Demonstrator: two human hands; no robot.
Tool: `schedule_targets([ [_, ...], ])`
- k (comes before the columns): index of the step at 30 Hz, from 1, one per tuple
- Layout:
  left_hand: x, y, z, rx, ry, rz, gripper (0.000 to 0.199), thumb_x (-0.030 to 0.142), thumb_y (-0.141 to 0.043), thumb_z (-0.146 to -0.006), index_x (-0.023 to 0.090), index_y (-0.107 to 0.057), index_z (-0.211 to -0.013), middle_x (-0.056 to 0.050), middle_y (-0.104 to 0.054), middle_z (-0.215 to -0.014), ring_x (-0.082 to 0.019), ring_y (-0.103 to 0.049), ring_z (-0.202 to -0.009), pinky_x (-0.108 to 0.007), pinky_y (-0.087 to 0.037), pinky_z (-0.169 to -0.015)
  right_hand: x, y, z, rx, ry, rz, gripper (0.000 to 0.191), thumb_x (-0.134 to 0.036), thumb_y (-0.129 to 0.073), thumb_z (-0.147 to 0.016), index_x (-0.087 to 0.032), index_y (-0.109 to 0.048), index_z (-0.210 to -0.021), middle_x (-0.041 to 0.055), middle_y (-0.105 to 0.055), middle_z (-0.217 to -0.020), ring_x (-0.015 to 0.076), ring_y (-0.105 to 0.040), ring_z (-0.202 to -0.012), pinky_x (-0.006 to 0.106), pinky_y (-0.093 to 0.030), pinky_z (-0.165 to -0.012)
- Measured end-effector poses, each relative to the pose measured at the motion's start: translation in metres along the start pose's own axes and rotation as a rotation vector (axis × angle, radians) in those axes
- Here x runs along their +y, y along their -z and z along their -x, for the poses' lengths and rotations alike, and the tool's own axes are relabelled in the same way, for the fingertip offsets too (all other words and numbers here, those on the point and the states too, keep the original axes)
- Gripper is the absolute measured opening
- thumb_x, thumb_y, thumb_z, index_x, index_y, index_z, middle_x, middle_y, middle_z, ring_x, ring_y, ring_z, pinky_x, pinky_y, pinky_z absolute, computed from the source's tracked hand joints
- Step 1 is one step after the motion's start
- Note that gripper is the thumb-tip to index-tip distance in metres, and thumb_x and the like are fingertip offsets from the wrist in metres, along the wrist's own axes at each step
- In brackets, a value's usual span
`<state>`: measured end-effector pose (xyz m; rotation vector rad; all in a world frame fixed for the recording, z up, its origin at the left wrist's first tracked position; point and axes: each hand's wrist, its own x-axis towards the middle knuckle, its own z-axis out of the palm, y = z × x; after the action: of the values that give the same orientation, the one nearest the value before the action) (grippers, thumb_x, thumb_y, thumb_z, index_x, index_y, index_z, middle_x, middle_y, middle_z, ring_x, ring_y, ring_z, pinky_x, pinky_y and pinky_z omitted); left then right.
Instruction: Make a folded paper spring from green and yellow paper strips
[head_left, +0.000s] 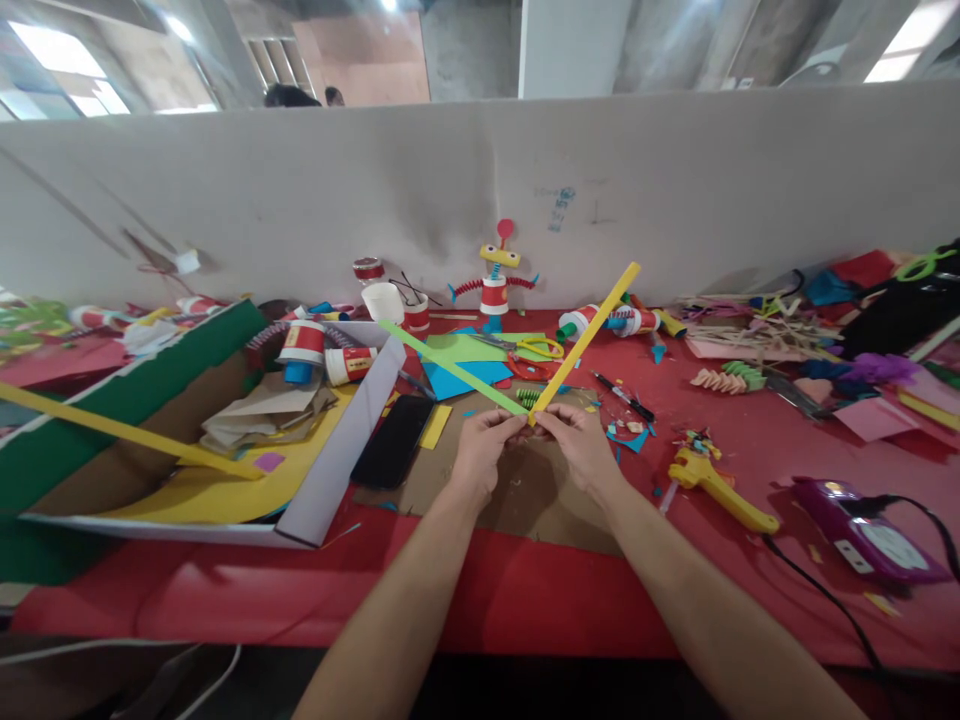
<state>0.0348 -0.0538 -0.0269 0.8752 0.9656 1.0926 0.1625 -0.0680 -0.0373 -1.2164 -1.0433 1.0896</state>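
Note:
My left hand (486, 447) pinches the near end of a green paper strip (454, 369), which stretches away to the upper left. Between the fingers of my right hand (576, 440) is the lower end of a yellow paper strip (592, 338), slanting up to the right. The two strips meet in a V at my fingertips; whether they are joined there is hidden. Just beyond the fingertips lies a small green folded paper spring (528, 398). Both hands are above a brown cardboard sheet (517, 500). A black phone (394, 440) rests left of my left hand.
An open box (311, 490) with paper and cup figures stands left. On the right lie a yellow glue gun (716, 488) with a cord and a purple device (870, 530). Yellow scissors (544, 346) lie on coloured paper, before a paper-cup robot (494, 295) by the white partition (300, 200).

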Motion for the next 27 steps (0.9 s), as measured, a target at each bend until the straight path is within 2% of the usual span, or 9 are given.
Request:
schedule_targets([
  [7,-0.004,-0.003,-0.001,0.041,-0.012,0.129,0.019,0.028,-0.075,-0.056,0.013,-0.063,-0.060,-0.002,-0.062,-0.059,-0.008,-0.052,-0.055,-0.020,-0.033,-0.051,-0.003,-0.006,0.004,-0.035,0.020,-0.080,0.027,-0.039,-0.066,-0.067,-0.018,-0.068,-0.084,0.0041,-0.068,-0.081,0.0164,-0.060,-0.071,0.029,-0.047,-0.068],
  [11,-0.006,-0.008,0.002,0.077,-0.027,0.128,0.018,0.027,-0.075,-0.056,0.013,-0.065,-0.061,-0.001,-0.060,-0.058,-0.008,-0.050,-0.054,-0.020,-0.032,-0.050,-0.001,-0.005,0.004,0.017,0.032,-0.048,0.030,-0.041,-0.067,-0.066,-0.019,-0.067,-0.085,0.0024,-0.067,-0.076,0.0148,-0.058,-0.065,0.028,-0.046,-0.064],
  [15,-0.009,-0.007,0.002,0.076,-0.056,0.100,0.015,0.025,-0.074,-0.057,0.013,-0.065,-0.060,0.002,-0.057,-0.056,-0.006,-0.046,-0.052,-0.020,-0.032,-0.051,-0.002,-0.003,0.003,0.028,0.052,0.003,0.023,-0.040,-0.066,-0.066,-0.018,-0.068,-0.074,0.0017,-0.064,-0.068,0.0142,-0.056,-0.063,0.026,-0.044,-0.062],
  [19,-0.009,-0.001,-0.002,-0.009,0.059,0.160,0.013,0.016,-0.075,-0.055,0.013,-0.065,-0.062,0.001,-0.059,-0.058,-0.006,-0.050,-0.053,-0.018,-0.037,-0.053,-0.005,-0.002,0.002,0.014,-0.031,-0.078,0.022,-0.037,-0.070,-0.062,-0.017,-0.067,-0.070,-0.0001,-0.062,-0.061,0.0115,-0.054,-0.057,0.025,-0.042,-0.058],
  [23,-0.007,0.002,-0.004,-0.067,0.198,0.328,0.008,0.012,-0.070,-0.062,0.012,-0.064,-0.066,-0.003,-0.062,-0.062,-0.007,-0.055,-0.056,-0.017,-0.043,-0.056,-0.006,-0.001,0.001,-0.023,-0.096,-0.197,0.022,-0.034,-0.073,-0.059,-0.016,-0.067,-0.071,0.0004,-0.064,-0.063,0.0102,-0.056,-0.056,0.023,-0.043,-0.056],
  [27,-0.007,0.002,-0.005,-0.072,0.238,0.371,0.005,0.009,-0.066,-0.067,0.011,-0.062,-0.065,-0.005,-0.063,-0.063,-0.008,-0.057,-0.056,-0.017,-0.046,-0.055,-0.006,0.000,-0.001,-0.019,-0.114,-0.226,0.020,-0.031,-0.074,-0.058,-0.016,-0.067,-0.069,-0.0002,-0.063,-0.061,0.0087,-0.055,-0.054,0.021,-0.040,-0.053],
])
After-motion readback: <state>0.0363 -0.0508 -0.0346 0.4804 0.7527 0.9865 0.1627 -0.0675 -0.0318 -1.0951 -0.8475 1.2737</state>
